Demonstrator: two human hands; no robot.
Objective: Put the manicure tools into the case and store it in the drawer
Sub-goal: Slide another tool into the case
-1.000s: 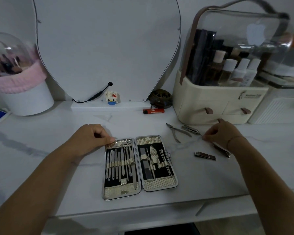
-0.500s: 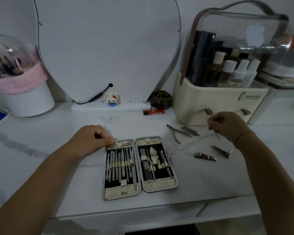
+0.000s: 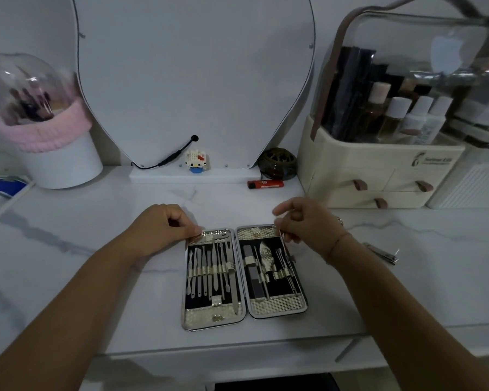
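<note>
The manicure case [image 3: 277,306] lies open and flat near the table's front edge, with several steel tools strapped into both black halves. My left hand [image 3: 158,230] pinches the case's top left corner. My right hand [image 3: 308,224] hovers over the top right corner of the right half, fingers pinched on a thin metal tool whose tip points down at the case. One nail clipper [image 3: 380,253] lies on the marble to the right of my right forearm. Any other loose tools are hidden behind that arm.
A white mirror [image 3: 195,80] stands at the back, with a red lighter [image 3: 265,184] and a small toy figure [image 3: 196,162] by its base. A cream cosmetics organizer [image 3: 378,165] with small drawers stands back right. A brush holder [image 3: 57,159] stands back left.
My right hand lifted a thin tool off the table at the right and carried it left, over the case's top right corner. My left hand stayed on the case.
</note>
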